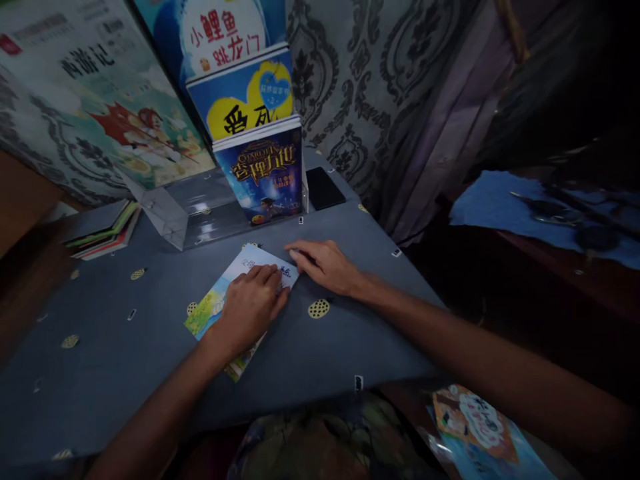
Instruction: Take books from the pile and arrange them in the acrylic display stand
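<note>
A thin picture book (205, 313) with a pale blue, yellow and green cover lies slanted on the cloth-covered table. My left hand (253, 300) rests palm down across its cover, fingers side by side and slightly bent, hiding much of the picture and part of the title. At the book's upper right corner is my right hand (327, 267), its index finger and thumb stretched toward the left, the other fingers partly hidden. I cannot tell whether it touches the corner.
Behind the book stands a clear acrylic rack (175, 220) with several upright books (273, 180). A black phone (325, 189) lies beside it. Stacked books (103, 230) are at left. A blue cloth (485, 207) with glasses is at right; a wrapped book (480, 427) sits low right.
</note>
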{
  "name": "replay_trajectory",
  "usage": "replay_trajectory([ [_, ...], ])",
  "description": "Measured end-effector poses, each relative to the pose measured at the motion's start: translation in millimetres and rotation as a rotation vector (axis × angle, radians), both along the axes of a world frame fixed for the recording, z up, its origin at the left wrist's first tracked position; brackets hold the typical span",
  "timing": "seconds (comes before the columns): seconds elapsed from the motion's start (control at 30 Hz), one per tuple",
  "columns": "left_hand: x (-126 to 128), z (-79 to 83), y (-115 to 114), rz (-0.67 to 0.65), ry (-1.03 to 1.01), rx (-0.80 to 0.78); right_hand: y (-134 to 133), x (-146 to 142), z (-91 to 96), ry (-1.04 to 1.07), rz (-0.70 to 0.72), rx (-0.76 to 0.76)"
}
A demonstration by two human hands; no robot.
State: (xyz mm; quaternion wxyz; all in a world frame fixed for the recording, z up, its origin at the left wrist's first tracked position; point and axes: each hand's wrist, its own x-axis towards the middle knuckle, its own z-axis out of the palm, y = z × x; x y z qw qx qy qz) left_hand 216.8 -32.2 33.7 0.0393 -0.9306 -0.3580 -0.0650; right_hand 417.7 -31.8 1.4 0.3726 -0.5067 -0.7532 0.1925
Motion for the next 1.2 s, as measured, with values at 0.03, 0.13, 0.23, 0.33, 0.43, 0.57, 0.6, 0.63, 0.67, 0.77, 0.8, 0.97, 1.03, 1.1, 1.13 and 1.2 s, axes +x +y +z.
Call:
replay_trajectory([
  [0.03, -8, 0.8, 2, -0.011, -0.016, -0.016, -1, -1, -0.1, -0.025, -0.007, 0.011],
  [0.13, -39, 3.3, 5, 0.055, -0.023, -0.042, -5, -3, 0.3, -0.106, -0.020, 0.054],
  [0.23, -71, 1.2, 4, 0.167, 0.002, -0.026, -9, -5, 1.6, -0.169, -0.044, 0.077],
  [0.33, -91, -7.1, -2, 0.236, -0.009, -0.020, -10, -6, 3.4, -0.183, -0.068, 0.069],
  [0.43, -92, -16.6, -9, 0.291, -0.037, 0.066, -6, -6, 4.9, -0.167, -0.084, 0.035],
  [0.57, -78, -20.7, -14, 0.304, -0.046, 0.142, 12, -5, 4.5, -0.115, -0.088, -0.016],
  [0.6, -75, -20.0, -14, 0.301, -0.044, 0.139, 19, -5, 3.8, -0.093, -0.078, -0.022],
  [0.63, -73, -18.9, -14, 0.297, -0.041, 0.133, 25, -5, 2.8, -0.069, -0.065, -0.026],
  [0.67, -71, -17.5, -14, 0.292, -0.035, 0.125, 31, -5, 1.4, -0.045, -0.050, -0.027],
  [0.77, -67, -12.8, -15, 0.280, -0.007, 0.117, 46, -6, -3.9, 0.014, -0.030, -0.024],
  [0.8, -66, -11.4, -16, 0.277, 0.006, 0.120, 49, -7, -6.1, 0.021, -0.026, -0.025],
  [0.97, -63, -11.1, -21, 0.172, -0.022, 0.119, 49, -8, -16.2, 0.014, 0.017, -0.006],
  [1.03, -60, -14.3, -26, 0.022, -0.089, 0.074, 44, -8, -19.0, -0.004, 0.042, 0.022],
  [1.1, -56, -17.9, -32, -0.117, -0.134, 0.049, 39, -8, -20.8, -0.028, 0.056, 0.052],
  [1.13, -53, -19.5, -34, -0.159, -0.141, 0.055, 36, -8, -21.3, -0.037, 0.055, 0.064],
  [1.2, -49, -21.7, -38, -0.197, -0.137, 0.094, 30, -9, -21.5, -0.046, 0.049, 0.079],
])
